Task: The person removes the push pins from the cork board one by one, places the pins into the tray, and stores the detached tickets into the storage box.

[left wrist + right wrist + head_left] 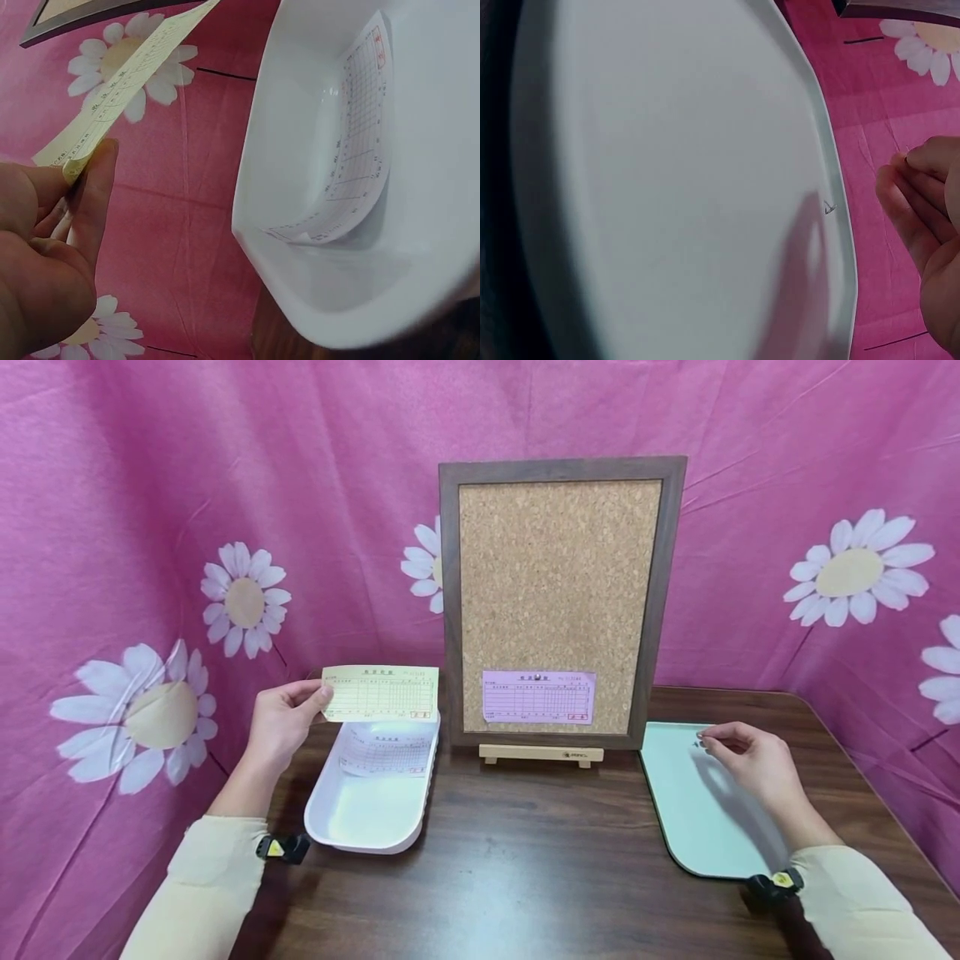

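My left hand [281, 722] pinches the left end of a pale yellow printed form slip [382, 693] between thumb and fingers. The slip is held up over the far end of a white plastic tray [375, 818], where another printed slip [360, 142] lies curved against the wall. On the right, my right hand [753, 764] is above a pale green tray [705, 827], thumb and fingertips pinched on a tiny pin that is mostly hidden. Another small pin [829, 208] lies on this tray near its edge. A purple slip [536, 697] is pinned low on the corkboard [555, 585].
The dark-framed corkboard stands on a small wooden stand [540, 753] between the two trays. Everything sits on a dark wood table [510, 852]. A pink curtain with white daisies [337, 468] hangs close behind and at the left.
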Motion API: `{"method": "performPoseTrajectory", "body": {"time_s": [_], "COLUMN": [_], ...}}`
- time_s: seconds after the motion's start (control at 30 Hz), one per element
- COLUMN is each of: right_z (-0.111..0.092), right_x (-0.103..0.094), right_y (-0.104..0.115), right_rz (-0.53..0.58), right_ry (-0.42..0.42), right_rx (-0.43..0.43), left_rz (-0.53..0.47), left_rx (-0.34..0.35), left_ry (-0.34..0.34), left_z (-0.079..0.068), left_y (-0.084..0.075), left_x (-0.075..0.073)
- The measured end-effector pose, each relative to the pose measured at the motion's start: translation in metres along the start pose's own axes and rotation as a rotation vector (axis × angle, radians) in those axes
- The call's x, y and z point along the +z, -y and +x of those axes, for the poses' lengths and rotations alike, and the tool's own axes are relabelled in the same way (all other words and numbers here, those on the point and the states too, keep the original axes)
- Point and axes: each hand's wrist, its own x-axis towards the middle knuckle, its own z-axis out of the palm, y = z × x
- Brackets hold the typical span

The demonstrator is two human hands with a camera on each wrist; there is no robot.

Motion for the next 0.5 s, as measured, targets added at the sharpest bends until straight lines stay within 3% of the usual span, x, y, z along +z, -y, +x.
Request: {"method": "performPoseTrajectory", "body": {"time_s": [0.5], "right_z": [-0.003], "right_x": [0.002], "right_y": [-0.011], "right_rz": [-0.055], "right_ry": [0.039], "right_rx": [0.05], "left_rz": [0.032], "left_rx": [-0.024], "left_ry": [0.026], "left_z": [-0.003], "left_y": [0.018], "left_x": [-0.008]}}
